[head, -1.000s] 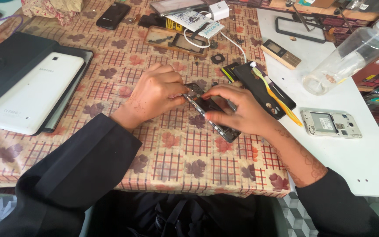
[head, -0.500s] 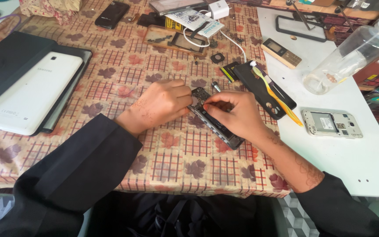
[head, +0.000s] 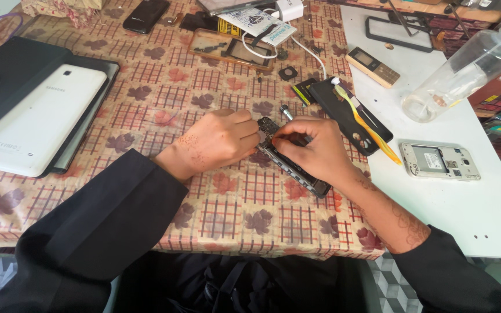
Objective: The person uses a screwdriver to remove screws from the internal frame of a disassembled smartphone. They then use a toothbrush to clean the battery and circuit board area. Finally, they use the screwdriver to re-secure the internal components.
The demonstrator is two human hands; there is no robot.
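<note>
Opened dark slim phone body [head: 294,168] lies on bench with leaf-patterned checked cloth [head: 163,104], between your hands. Left hand [head: 218,139] pinches its upper end; right hand [head: 311,148] grips its middle. Light, thin, fragile: hold by edges, avoid exposed board.

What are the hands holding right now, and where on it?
Both hands grip an opened phone at its far end: left hand on the left edge, right hand over the top.

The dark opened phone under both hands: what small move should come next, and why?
Probably keep the left hand pressing the dark opened phone flat on the tablecloth while the right hand works at its top end, since both sets of fingertips meet there and the phone lies loose, diagonal.
</note>
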